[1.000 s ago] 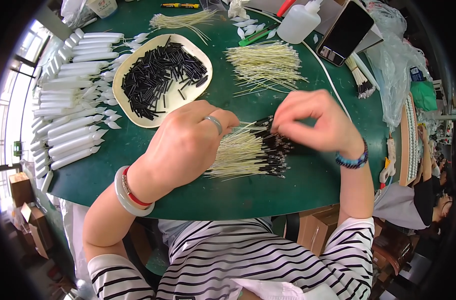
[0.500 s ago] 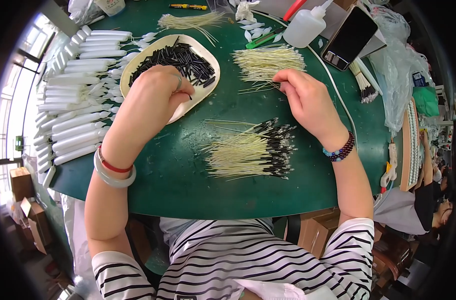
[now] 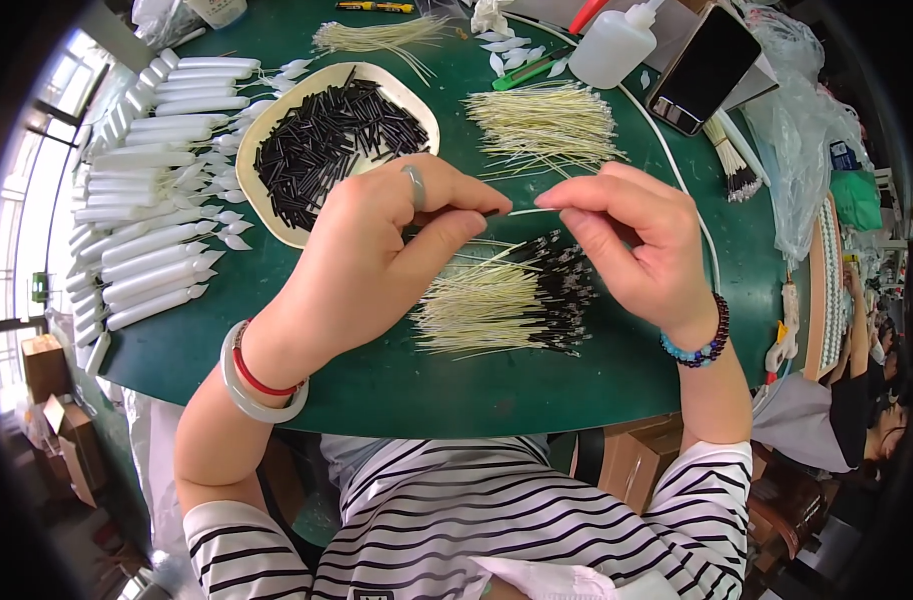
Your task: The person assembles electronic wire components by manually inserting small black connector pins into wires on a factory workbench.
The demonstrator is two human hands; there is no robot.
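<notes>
Above the middle of the table my two hands face each other almost fingertip to fingertip. My left hand (image 3: 382,225) is closed in a pinch on a short black tube (image 3: 496,212). Between thumb and forefinger my right hand (image 3: 642,240) grips a thin pale wire (image 3: 532,211), whose end meets the tube; whether it is inside, I cannot tell. Below them lies a bundle of wires with black-sleeved ends (image 3: 477,315), partly covered by my left hand. A cream tray (image 3: 248,172) of loose black tubes (image 3: 307,145) stands behind my left hand. Behind my right are bare pale wires (image 3: 547,120).
White candle-shaped sticks (image 3: 157,285) line the left side. At the back right are a white squeeze bottle (image 3: 614,50), a green cutter (image 3: 525,75) and a phone (image 3: 705,70). A white cable (image 3: 677,165) curves past my right hand. A glue gun (image 3: 783,330) hangs at the right edge.
My left hand has come right from the tray with a black tube. My right hand has drawn a wire from the far pile and moved nearer, bringing both hands together.
</notes>
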